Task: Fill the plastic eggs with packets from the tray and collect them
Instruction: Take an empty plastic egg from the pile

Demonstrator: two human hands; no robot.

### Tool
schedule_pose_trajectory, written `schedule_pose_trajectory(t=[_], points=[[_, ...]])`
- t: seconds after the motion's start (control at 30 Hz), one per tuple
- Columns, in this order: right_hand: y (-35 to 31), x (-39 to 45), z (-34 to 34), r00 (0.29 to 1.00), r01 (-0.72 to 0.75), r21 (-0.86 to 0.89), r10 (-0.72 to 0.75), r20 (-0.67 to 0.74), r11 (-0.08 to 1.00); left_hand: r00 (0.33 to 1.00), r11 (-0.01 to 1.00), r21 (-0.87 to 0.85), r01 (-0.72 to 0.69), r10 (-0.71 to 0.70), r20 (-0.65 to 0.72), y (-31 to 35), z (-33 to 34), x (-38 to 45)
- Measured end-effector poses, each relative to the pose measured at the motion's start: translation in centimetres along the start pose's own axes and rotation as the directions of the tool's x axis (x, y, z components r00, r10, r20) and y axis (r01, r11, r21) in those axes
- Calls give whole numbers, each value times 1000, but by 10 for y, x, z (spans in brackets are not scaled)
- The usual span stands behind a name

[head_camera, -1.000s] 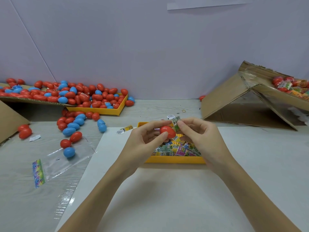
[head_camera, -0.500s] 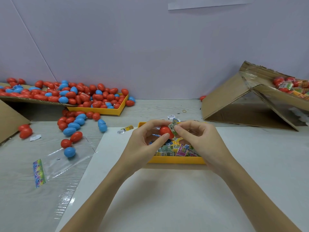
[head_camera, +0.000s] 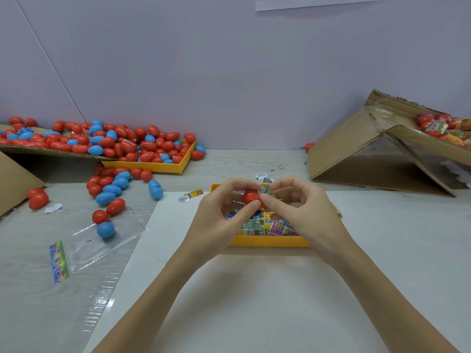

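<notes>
Two bare forearms showed, w/ the left hand [head_camera: 219, 220] and right hand [head_camera: 308, 215] uncovered: no sleeves, gloves, rings or watch visible; nails short, unpainted as far as visible.

A: Lighting was bright, even, soft; faint shadows sat under the hands [head_camera: 265, 215].
B: Glare streaked the plastic film [head_camera: 102, 301] lower left; wide-angle bending at edges, slight overall softness.

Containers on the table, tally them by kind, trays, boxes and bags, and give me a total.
Yellow trays: 2
Cardboard boxes: 2
Clear plastic bag: 1
Total: 5
</notes>
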State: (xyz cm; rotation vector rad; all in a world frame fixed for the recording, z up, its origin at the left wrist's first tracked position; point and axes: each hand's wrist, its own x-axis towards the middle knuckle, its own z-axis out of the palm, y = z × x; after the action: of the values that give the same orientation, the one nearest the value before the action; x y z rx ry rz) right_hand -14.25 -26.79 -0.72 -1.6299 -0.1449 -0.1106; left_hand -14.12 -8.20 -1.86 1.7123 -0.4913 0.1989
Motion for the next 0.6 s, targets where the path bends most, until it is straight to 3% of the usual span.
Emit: schedule_pose_trajectory(t=[0.1,0.37,0.5,0.6], points=[[-1,0,1,999,-31,41,32,-11,999,1000,1000,-10,-23,23,-6,-1,0,0],[-2,-2,0,999,28,-85,-25,28,996,989,986,79,-145,147,-27,-4,-1,2],[-5,-4,2,996,-47,11,46,73,999,978,977,119,-175,187,-95,-2,-4,-1],[-6,-4,3,970,-203,187,171,174,961,936,922,285,-260,313,-159,-1,-5,-2]])
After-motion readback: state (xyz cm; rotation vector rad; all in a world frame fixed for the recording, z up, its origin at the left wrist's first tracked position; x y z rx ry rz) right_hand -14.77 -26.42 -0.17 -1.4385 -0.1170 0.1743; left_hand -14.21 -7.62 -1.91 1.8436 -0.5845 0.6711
